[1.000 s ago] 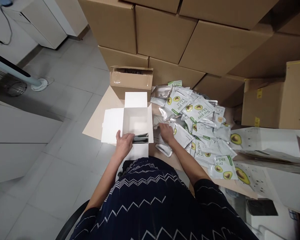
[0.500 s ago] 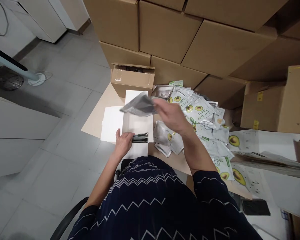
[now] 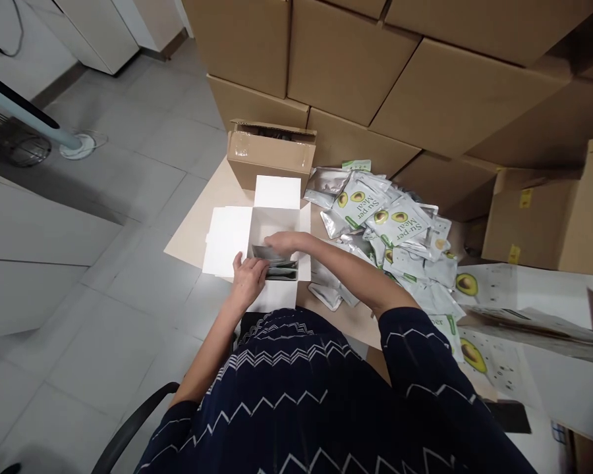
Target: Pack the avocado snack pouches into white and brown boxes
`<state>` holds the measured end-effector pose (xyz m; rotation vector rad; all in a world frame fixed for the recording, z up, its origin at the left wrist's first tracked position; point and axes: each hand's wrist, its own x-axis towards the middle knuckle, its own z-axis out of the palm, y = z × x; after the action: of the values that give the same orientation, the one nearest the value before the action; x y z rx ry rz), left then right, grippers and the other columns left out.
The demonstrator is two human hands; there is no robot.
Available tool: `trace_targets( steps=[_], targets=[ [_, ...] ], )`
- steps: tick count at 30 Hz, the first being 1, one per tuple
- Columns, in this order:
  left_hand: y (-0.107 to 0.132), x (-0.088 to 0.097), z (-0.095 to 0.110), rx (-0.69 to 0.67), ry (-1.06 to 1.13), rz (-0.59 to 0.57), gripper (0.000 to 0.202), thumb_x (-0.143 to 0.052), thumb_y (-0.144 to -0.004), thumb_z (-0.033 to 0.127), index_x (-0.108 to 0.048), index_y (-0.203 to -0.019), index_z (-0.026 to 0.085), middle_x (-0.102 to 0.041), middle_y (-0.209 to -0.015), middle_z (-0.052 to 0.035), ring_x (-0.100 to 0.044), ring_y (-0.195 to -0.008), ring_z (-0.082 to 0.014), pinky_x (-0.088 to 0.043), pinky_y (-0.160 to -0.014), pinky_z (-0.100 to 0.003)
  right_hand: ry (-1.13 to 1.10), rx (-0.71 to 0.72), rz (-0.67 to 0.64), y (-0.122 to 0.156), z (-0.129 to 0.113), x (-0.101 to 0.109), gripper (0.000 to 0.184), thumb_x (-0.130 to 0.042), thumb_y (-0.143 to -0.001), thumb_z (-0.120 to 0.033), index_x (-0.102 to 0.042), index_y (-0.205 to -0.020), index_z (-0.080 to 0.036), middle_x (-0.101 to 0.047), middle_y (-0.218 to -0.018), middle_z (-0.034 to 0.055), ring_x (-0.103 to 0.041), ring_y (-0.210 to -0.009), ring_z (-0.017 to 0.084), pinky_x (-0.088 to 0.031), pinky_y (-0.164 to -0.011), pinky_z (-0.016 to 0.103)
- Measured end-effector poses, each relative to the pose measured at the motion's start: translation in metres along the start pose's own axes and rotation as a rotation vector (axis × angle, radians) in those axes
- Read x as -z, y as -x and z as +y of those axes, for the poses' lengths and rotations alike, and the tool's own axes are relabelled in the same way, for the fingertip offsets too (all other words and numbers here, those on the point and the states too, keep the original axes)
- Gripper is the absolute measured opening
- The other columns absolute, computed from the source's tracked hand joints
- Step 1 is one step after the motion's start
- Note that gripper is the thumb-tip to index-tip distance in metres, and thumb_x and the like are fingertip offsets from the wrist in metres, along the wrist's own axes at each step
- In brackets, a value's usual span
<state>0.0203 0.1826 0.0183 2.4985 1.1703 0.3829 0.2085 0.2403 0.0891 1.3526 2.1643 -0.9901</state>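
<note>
A white carton (image 3: 303, 263) stands with its flaps spread on the table. Several silver pouches (image 3: 282, 271) are upright in it, packed against the near wall. Inside the carton, my right hand (image 3: 283, 243) has its fingers closed on the top of a grey-silver pouch (image 3: 261, 252), just behind the others. At the near left corner, my left hand (image 3: 250, 276) curls its fingers over the left ends of the standing pouches, its thumb raised apart. The fingertips of both hands are partly hidden.
A heap of pouches with avocado pictures (image 3: 360, 201) lies right of the carton. Behind it sits a small brown box (image 3: 269, 155), against a wall of stacked cardboard boxes (image 3: 348, 59). An open cardboard box (image 3: 528, 217) and a dark flat object (image 3: 508, 417) are at the right.
My right hand has lowered the silver pouch from above the carton down into it, behind the standing ones. My left hand stays at the carton's near left corner. The view shifted slightly.
</note>
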Motion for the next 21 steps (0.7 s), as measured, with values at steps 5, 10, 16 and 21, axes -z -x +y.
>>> trace_targets(
  steps=[5,10,16,21],
  targets=[
    [-0.001,0.002,0.003,0.068,-0.015,0.100,0.033,-0.050,-0.095,0.026,-0.060,-0.126,0.020,-0.063,-0.128,-0.0159,-0.057,-0.121,-0.0272,-0.035,-0.108,-0.047,0.044,0.035,-0.067,-0.016,0.001,-0.013,0.036,-0.051,-0.088,-0.009,-0.067,-0.121,-0.009,-0.072,-0.111,0.0133,-0.064,-0.085,0.018,-0.040,-0.064,0.025],
    [-0.003,0.000,0.004,0.051,-0.021,0.059,0.037,-0.045,-0.098,0.024,-0.056,-0.133,0.020,-0.062,-0.135,-0.0137,-0.061,-0.117,-0.0263,-0.031,-0.109,-0.049,-0.049,0.100,-0.064,-0.005,0.005,-0.008,0.029,-0.054,-0.090,-0.015,-0.071,-0.112,-0.008,-0.073,-0.105,0.0133,-0.065,-0.087,0.019,-0.044,-0.072,0.027],
    [-0.003,-0.005,0.000,0.042,0.015,0.091,0.029,-0.046,-0.099,0.028,-0.067,-0.117,0.022,-0.072,-0.119,-0.0098,-0.066,-0.105,-0.0239,-0.029,-0.109,-0.050,-0.773,0.114,0.805,0.058,0.039,-0.020,0.032,-0.045,-0.099,-0.037,-0.068,-0.110,-0.018,-0.073,-0.102,0.0070,-0.066,-0.084,0.015,-0.051,-0.079,0.028],
    [-0.002,-0.006,-0.001,-0.004,0.001,0.121,0.028,-0.045,-0.100,0.027,-0.068,-0.115,0.022,-0.073,-0.118,-0.0085,-0.068,-0.103,-0.0223,-0.029,-0.108,-0.047,-0.556,-0.412,0.781,0.078,0.068,-0.107,0.036,-0.052,-0.095,-0.037,-0.066,-0.121,-0.016,-0.069,-0.118,0.0150,-0.065,-0.108,0.026,-0.050,-0.093,0.040]
  ],
)
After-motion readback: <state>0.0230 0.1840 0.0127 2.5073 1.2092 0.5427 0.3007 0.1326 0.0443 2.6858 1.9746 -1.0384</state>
